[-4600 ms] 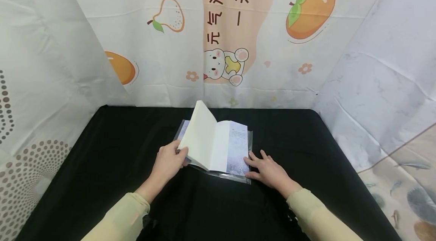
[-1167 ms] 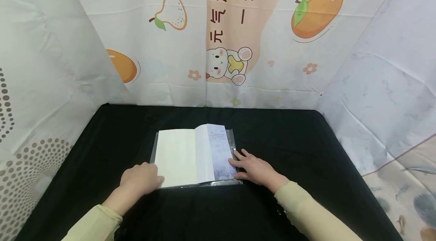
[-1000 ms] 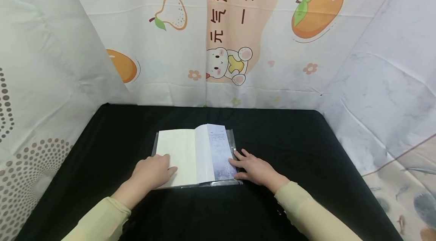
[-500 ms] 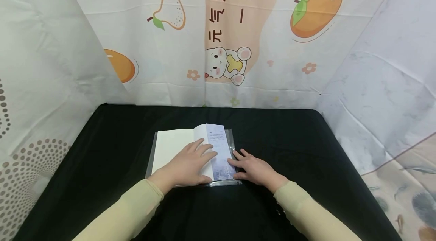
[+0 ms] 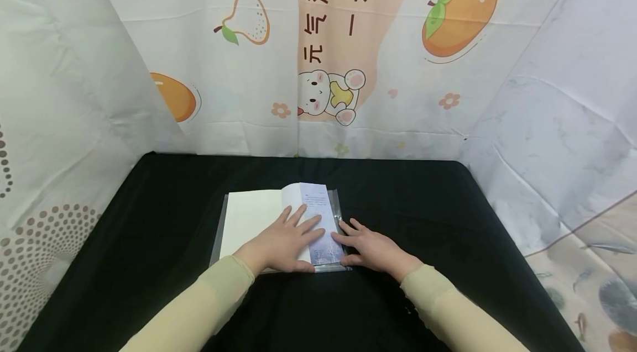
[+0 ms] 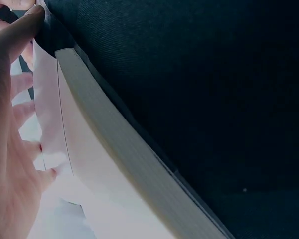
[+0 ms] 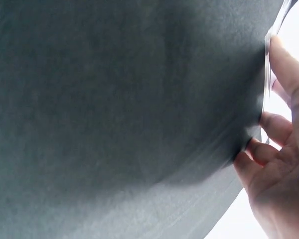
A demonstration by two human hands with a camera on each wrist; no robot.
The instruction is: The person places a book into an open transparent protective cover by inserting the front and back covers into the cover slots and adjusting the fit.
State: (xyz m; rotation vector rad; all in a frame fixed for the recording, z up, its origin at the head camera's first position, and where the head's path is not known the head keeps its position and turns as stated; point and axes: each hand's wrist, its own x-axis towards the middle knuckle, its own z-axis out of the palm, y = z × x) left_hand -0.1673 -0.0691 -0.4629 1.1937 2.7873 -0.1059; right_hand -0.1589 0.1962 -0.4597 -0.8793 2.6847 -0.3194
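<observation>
An open book (image 5: 247, 211) lies on the black cloth, with a blank cream page on its left. On its right side is a pale violet printed flap (image 5: 314, 197), and a clear plastic cover (image 5: 334, 203) sticks out past the edges. My left hand (image 5: 280, 242) rests with spread fingers across the flap and the page beside it, hiding their lower part. In the left wrist view the thick page block (image 6: 114, 134) shows beside that hand. My right hand (image 5: 374, 248) touches the right edge of cover and flap with its fingers extended.
A black cloth (image 5: 423, 203) covers the table under the book. Behind it hangs a white curtain (image 5: 199, 37) printed with fruit and a cartoon bear. More pale cloth hangs at both sides.
The raised pages have been laid down to the left, and the book sits slightly further left. My left hand let go and moved right onto the flap. The right hand stayed at the edge.
</observation>
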